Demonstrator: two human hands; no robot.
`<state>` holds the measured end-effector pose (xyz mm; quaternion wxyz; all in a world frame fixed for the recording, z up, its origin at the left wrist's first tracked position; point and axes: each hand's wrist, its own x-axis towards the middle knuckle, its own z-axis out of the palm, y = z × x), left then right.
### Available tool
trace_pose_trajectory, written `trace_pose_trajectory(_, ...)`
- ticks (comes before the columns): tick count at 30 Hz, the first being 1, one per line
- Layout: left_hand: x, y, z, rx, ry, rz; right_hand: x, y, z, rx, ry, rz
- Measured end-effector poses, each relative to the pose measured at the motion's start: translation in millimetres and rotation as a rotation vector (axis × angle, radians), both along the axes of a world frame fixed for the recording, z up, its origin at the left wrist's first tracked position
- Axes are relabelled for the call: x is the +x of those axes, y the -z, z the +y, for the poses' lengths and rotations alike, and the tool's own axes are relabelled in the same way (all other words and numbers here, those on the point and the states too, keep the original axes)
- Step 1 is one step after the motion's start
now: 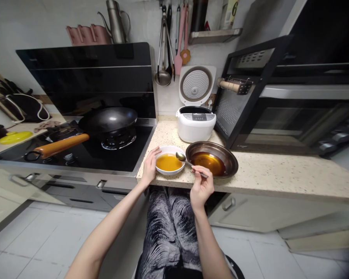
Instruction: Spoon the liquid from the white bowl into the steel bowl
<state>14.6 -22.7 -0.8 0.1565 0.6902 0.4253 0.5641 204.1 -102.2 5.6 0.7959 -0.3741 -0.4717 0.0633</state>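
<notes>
My left hand point(150, 166) grips the left rim of a white bowl point(171, 173) near the counter's front edge. Inside it lies a yellow-orange liquid point(169, 162). Pinched in my right hand point(202, 186) is a metal spoon point(180, 156), its head above the bowl's right side. The handle reaches across toward a dark metal bowl point(232, 166) standing just to the right. That one holds a darker amber liquid point(208, 162). Whether the spoon has liquid in it, I cannot tell.
A white rice cooker point(196, 130) stands behind the bowls, lid up. To the left, a wok point(110, 118) with a wooden handle point(62, 145) sits on the gas hob point(110, 159). An oven point(302, 120) is on the right. Utensils, including a ladle point(163, 78), hang on the wall.
</notes>
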Motion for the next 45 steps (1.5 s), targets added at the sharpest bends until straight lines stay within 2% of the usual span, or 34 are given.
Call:
trace_pose_trajectory(4, 0.3, -0.4, -0.2, -0.002, -0.004, 0.004, 9.9, -2.7, 0.1, 0.046, 0.04, 0.023)
trace_pose_trajectory(10, 0.1, 0.9, 0.9, 0.008, 0.001, 0.007, 24.7, 2.8, 1.7, 0.021, 0.119, -0.022)
trace_pose_trajectory(18, -1.1, 2.2, 2.1, 0.016, 0.006, 0.008, 36.2, 7.8, 5.7, 0.063, 0.217, -0.299)
trace_pose_trajectory(26, -0.8, 0.9, 0.5, 0.009, 0.004, 0.003, 47.1, 11.7, 8.1, 0.067, 0.117, -0.599)
trace_pose_trajectory(32, -0.5, 0.1, -0.1, 0.006, 0.004, 0.002, 52.6, 14.4, 7.0, 0.049, 0.057, -0.71)
trace_pose_trajectory(38, 0.2, -0.6, -0.3, -0.001, 0.003, -0.005, 47.1, 12.0, 6.7, 0.047, 0.098, -0.628)
trace_pose_trajectory(42, 0.7, 0.2, 0.1, 0.003, -0.001, -0.018, 36.3, 7.8, 2.6, 0.077, 0.191, -0.424)
trace_pose_trajectory(45, 0.6, 0.4, 0.1, 0.003, 0.0, -0.018, 26.6, 5.3, -2.2, 0.085, 0.185, -0.242)
